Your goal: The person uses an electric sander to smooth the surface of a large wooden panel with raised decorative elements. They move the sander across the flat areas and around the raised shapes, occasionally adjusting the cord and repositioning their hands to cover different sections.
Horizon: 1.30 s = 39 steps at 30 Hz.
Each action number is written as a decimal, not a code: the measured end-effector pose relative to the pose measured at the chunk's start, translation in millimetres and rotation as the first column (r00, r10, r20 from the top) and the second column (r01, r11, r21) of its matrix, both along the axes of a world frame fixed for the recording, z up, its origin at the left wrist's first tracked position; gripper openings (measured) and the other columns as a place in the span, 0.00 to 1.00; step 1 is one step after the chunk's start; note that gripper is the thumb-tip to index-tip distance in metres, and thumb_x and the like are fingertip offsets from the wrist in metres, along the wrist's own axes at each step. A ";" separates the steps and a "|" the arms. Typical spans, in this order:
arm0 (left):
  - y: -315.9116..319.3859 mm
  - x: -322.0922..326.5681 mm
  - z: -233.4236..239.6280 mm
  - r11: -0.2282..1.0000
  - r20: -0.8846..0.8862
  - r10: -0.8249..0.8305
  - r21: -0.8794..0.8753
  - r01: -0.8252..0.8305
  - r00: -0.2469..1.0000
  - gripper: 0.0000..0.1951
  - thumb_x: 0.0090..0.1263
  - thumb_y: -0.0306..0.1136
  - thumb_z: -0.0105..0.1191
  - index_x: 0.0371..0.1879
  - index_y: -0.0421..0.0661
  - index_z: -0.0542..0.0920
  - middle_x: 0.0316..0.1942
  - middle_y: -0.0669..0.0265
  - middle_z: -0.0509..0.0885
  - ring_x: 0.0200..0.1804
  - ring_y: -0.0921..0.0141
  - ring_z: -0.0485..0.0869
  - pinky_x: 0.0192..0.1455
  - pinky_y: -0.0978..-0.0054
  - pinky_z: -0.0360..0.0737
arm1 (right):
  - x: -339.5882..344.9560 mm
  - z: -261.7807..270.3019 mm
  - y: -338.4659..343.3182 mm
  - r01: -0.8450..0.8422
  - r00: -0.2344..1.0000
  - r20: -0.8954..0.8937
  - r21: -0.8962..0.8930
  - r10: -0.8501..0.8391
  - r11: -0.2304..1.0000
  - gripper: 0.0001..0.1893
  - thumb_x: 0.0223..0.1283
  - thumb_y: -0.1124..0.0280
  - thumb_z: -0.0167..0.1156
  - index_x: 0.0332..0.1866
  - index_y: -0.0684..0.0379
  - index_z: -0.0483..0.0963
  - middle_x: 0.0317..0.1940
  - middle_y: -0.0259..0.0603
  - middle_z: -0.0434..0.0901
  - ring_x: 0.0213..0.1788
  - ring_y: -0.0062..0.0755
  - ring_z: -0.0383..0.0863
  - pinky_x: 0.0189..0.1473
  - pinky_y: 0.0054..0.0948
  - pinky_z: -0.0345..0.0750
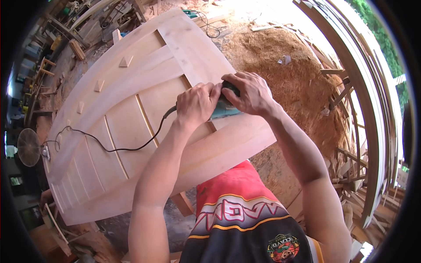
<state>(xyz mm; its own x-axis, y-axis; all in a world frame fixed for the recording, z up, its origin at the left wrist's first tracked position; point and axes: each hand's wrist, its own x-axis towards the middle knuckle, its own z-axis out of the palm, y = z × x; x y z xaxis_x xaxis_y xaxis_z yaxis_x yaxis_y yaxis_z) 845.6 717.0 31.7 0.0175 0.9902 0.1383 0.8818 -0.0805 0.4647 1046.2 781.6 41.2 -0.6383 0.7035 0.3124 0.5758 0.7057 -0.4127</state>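
Observation:
A large pale wooden door panel (200,164), with grooved slats, curved raised rails and small pyramid-shaped blocks, lies flat before me. Near its right end sits a teal power sander (227,113) with a dark grip, mostly covered by my hands. My left hand (199,100) is wrapped around the sander's rear, where the cord comes out. Over the front of its dark grip curls my right hand (248,92). The black power cord (125,149) runs left across the slats. The sander's underside is hidden.
Wooden supports (182,203) hold the panel above the floor. Another green power tool (190,13) lies beyond the panel's far corner. A sawdust heap (279,65) spreads to the right, beside long stacked boards (358,82) and wood scraps. A round fan (30,148) stands at left.

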 end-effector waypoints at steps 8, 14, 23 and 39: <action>59.9 -16.9 -10.8 0.990 0.045 0.102 0.096 -0.106 0.994 0.22 0.91 0.53 0.41 0.52 0.53 0.87 0.45 0.55 0.93 0.48 0.48 0.93 0.52 0.47 0.88 | -27.0 1.1 101.9 -0.107 0.994 0.002 -0.092 0.107 0.990 0.21 0.74 0.50 0.57 0.57 0.54 0.85 0.43 0.51 0.91 0.48 0.57 0.91 0.53 0.53 0.85; 101.2 -9.2 -1.9 0.968 -0.030 0.249 -0.015 -0.249 0.968 0.23 0.91 0.53 0.41 0.49 0.51 0.87 0.44 0.53 0.93 0.47 0.47 0.93 0.51 0.47 0.88 | -40.3 1.8 167.0 -0.159 0.985 0.044 -0.169 0.169 0.973 0.22 0.73 0.50 0.59 0.57 0.56 0.87 0.46 0.53 0.92 0.49 0.58 0.91 0.54 0.50 0.86; 87.8 31.6 -0.3 0.982 -0.009 0.187 -0.017 -0.187 0.982 0.23 0.90 0.52 0.44 0.42 0.47 0.86 0.37 0.50 0.91 0.41 0.46 0.93 0.44 0.47 0.88 | 3.8 1.2 148.5 -0.161 0.987 -0.013 -0.146 0.161 0.976 0.18 0.71 0.51 0.58 0.45 0.54 0.87 0.35 0.53 0.89 0.41 0.60 0.90 0.46 0.53 0.85; -1.9 75.1 5.6 0.993 0.102 -0.119 0.006 0.119 0.988 0.21 0.87 0.51 0.50 0.43 0.46 0.85 0.38 0.50 0.90 0.40 0.45 0.92 0.42 0.47 0.89 | 79.6 15.2 -1.2 0.065 0.997 -0.021 -0.166 -0.069 0.984 0.16 0.71 0.59 0.61 0.50 0.60 0.85 0.38 0.54 0.87 0.47 0.58 0.87 0.54 0.52 0.81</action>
<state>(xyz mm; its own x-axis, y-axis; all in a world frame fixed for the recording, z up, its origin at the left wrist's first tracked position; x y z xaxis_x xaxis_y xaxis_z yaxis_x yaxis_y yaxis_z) 920.7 715.1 37.3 0.1214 0.9819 0.1455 0.8137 -0.1824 0.5520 1125.8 780.5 56.4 -0.5809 0.7878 0.2047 0.6067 0.5868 -0.5363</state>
